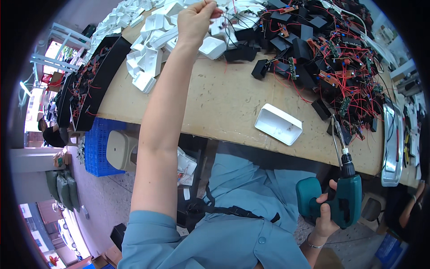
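Observation:
My left arm stretches to the far side of the table, where my left hand point(195, 21) is closed in a pinch. Thin dark wires hang close to its fingertips, but what they grip is too small to make out. My right hand point(325, 215) is wrapped round the handle of a teal cordless drill point(349, 197), held low at the table's front edge. The drill's long metal tip points away from me, with a thin metal rod alongside. Left of that tip, an open white plastic case point(278, 124) lies on the table point(224, 96).
White plastic cases point(154, 58) are heaped far left. A large pile of black boxes point(302, 49) with red wires and small circuit boards covers the right. A black tray point(101, 76) stands at the left edge, a metal tray point(392, 148) at the right. A blue crate point(101, 148) sits below.

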{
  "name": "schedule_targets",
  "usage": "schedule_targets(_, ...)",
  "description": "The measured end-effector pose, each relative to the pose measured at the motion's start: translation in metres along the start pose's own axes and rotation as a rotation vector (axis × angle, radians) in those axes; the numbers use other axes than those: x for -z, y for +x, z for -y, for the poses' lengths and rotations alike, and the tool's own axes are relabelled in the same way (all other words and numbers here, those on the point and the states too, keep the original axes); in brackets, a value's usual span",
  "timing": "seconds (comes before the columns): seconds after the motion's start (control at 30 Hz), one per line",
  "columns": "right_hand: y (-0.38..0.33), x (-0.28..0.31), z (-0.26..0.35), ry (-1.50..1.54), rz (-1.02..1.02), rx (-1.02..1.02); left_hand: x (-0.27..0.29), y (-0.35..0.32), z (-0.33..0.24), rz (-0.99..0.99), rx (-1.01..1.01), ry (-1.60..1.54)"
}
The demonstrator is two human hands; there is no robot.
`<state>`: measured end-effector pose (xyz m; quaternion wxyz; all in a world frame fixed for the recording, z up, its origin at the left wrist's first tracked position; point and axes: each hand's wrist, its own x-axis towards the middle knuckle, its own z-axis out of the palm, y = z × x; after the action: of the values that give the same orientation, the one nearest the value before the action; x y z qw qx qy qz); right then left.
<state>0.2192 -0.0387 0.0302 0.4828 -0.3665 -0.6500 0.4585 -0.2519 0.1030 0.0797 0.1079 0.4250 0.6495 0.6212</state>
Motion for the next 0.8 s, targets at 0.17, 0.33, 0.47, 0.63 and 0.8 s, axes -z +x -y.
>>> schedule_targets(0.17, 0.004, 0.001, 0.000, -0.003, -0.003, -0.011, -0.002, 0.005, -0.028, -0.042, 0.067, -0.501)
schedule_targets(0.33, 0.005, -0.008, 0.008, 0.077, -0.029, -0.044, 0.050, -0.005, -0.077, 0.100, 0.265, -1.141)
schedule_targets(0.47, 0.000, -0.007, 0.003, 0.074, -0.010, -0.016, 0.050, -0.050, -0.068, 0.133, -0.060, -0.727)
schedule_targets(0.63, 0.005, -0.021, -0.006, 0.477, 0.093, -0.075, 0.047, -0.136, -0.030, 0.421, 0.129, -0.704)
schedule_targets(0.8, 0.025, -0.063, -0.011, 1.008, 0.440, -0.275, 0.035, -0.194, -0.016, 0.456, 0.266, -0.920)
